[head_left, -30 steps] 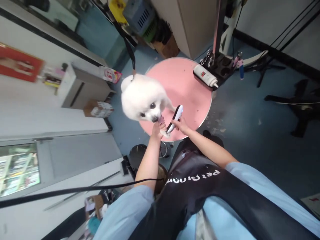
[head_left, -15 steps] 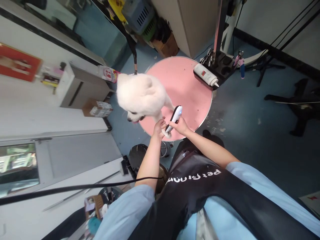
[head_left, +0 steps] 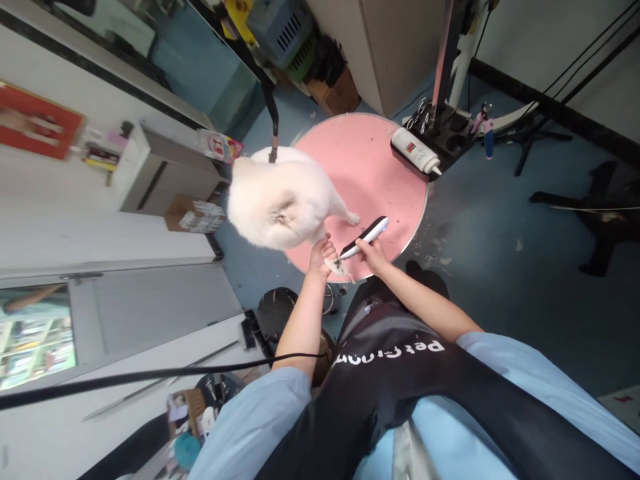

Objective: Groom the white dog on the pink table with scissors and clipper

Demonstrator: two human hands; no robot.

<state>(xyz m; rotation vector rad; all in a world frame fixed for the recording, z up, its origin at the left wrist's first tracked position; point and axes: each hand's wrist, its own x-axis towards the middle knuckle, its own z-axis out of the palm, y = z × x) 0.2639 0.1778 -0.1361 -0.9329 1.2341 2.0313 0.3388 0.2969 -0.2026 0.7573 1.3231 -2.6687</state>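
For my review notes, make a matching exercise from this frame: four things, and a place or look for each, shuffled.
1. clipper
2. bottle
3. tabletop
4. near paw of the dog

A. pink and round
B. held in the left hand
C. on the black tray
D. held in the right hand

Pairs: 1-D, 2-C, 3-A, 4-B

The person's left hand (head_left: 321,256) holds a paw (head_left: 338,267) of a white dog (head_left: 280,193) on a round pink table (head_left: 367,160); the right hand (head_left: 372,257) grips a white-and-black clipper (head_left: 371,235), its tip just beside that paw. A white bottle (head_left: 414,151) lies in a black tray (head_left: 443,139) by the table's edge.
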